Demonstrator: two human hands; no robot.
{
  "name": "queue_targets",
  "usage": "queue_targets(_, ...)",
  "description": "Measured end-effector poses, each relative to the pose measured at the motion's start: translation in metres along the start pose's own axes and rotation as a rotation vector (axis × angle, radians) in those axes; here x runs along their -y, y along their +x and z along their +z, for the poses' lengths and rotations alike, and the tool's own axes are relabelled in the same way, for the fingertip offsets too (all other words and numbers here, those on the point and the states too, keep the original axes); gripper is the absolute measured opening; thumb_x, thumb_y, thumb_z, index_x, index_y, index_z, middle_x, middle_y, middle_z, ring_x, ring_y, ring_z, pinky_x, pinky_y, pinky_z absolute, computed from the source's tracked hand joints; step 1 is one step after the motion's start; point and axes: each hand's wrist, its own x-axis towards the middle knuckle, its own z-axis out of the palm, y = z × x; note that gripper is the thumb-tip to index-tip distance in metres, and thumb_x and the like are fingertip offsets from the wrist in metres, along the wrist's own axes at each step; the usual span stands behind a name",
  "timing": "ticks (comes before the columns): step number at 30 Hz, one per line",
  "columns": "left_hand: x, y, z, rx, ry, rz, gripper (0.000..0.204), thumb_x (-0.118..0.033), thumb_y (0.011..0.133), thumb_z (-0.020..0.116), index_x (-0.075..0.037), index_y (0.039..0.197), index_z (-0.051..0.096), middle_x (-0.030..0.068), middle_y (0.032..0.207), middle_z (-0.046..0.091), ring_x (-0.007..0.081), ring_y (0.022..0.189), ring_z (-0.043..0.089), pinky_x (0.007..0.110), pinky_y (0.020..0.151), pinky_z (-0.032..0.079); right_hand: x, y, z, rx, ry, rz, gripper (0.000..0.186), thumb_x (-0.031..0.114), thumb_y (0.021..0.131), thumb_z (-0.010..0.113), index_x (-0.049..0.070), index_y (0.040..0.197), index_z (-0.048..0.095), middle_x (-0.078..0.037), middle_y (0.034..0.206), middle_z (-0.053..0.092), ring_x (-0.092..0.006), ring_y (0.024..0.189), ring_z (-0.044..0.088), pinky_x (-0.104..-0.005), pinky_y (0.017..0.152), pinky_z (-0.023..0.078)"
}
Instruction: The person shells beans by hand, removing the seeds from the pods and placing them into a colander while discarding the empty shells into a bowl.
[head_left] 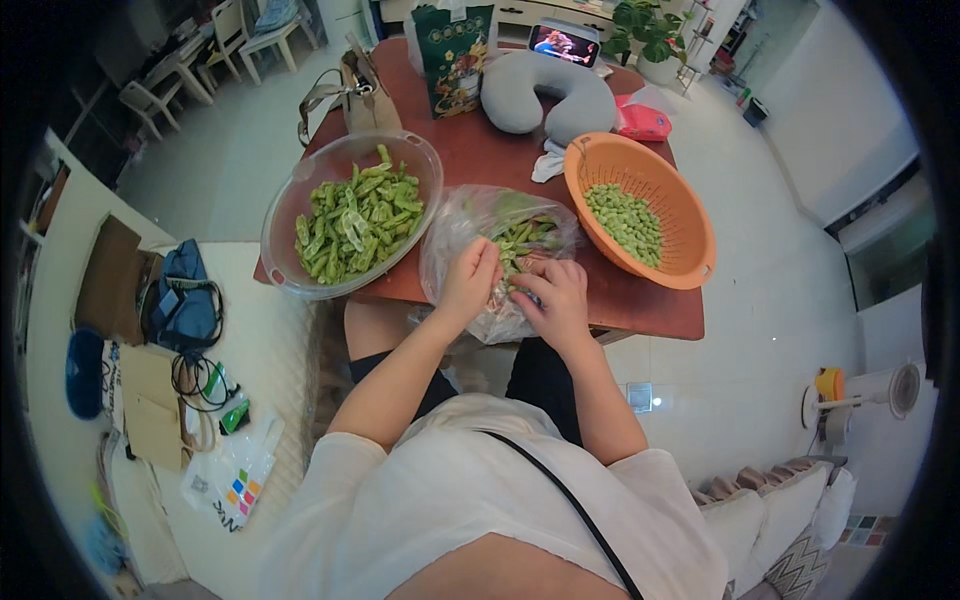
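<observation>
Head view: green pod [512, 283] between fingers [487, 262] of both hands

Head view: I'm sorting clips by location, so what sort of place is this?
Probably a home living room: a sofa, a small red-brown table bearing an orange colander of shelled beans, and a standing fan.

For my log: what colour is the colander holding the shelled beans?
Orange colander, clearest in the head view.

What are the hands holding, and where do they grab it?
Both the left hand and the right hand pinch a green bean pod between them, one at each end, over the open clear plastic bag of pods.
</observation>
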Motion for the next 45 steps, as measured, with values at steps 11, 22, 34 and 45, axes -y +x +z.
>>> queue_targets(11,0.003,-0.004,-0.002,0.051,-0.042,0.075,0.024,-0.022,0.097,0.037,-0.005,0.082,0.045,-0.0009,0.062,0.045,0.0034,0.052,0.038,0.020,0.047,0.031,0.020,0.009,-0.015,-0.259,0.161,-0.011,0.021,0.015,0.065,0.072,0.011,0.084,0.063,-0.003,0.083,0.057,-0.0236,0.083,0.051,-0.0356,0.078,0.035)
queue_targets(22,-0.088,-0.029,-0.053,0.021,0.744,0.529,0.013,-0.012,0.087,0.053,0.000,0.094,0.054,0.0101,0.080,0.056,0.0202,0.071,0.057,0.028,0.062,0.046,0.024,0.020,-0.071,-0.171,0.150,-0.077,0.026,0.003,0.061,0.071,0.008,0.085,0.063,-0.005,0.082,0.058,-0.0257,0.081,0.053,-0.0355,0.074,0.039)
queue_targets(34,-0.107,-0.015,-0.144,-0.345,0.770,0.352,0.016,-0.015,0.087,0.055,0.001,0.089,0.055,0.0067,0.076,0.057,0.0125,0.064,0.053,0.025,0.060,0.043,-0.055,0.041,-0.129,-0.224,-0.292,0.175,0.033,0.001,0.070,0.063,0.008,0.102,0.060,-0.013,0.103,0.058,-0.0307,0.098,0.053,-0.0405,0.085,0.041)
queue_targets(45,-0.089,-0.025,-0.131,-0.336,0.787,0.392,0.015,-0.013,0.083,0.061,-0.001,0.091,0.057,0.0081,0.081,0.058,0.0161,0.068,0.055,0.027,0.061,0.044,-0.011,0.046,-0.058,0.059,0.024,-0.063,0.008,0.007,0.072,0.063,0.006,0.080,0.061,-0.006,0.080,0.061,-0.0257,0.081,0.056,-0.0382,0.072,0.041)
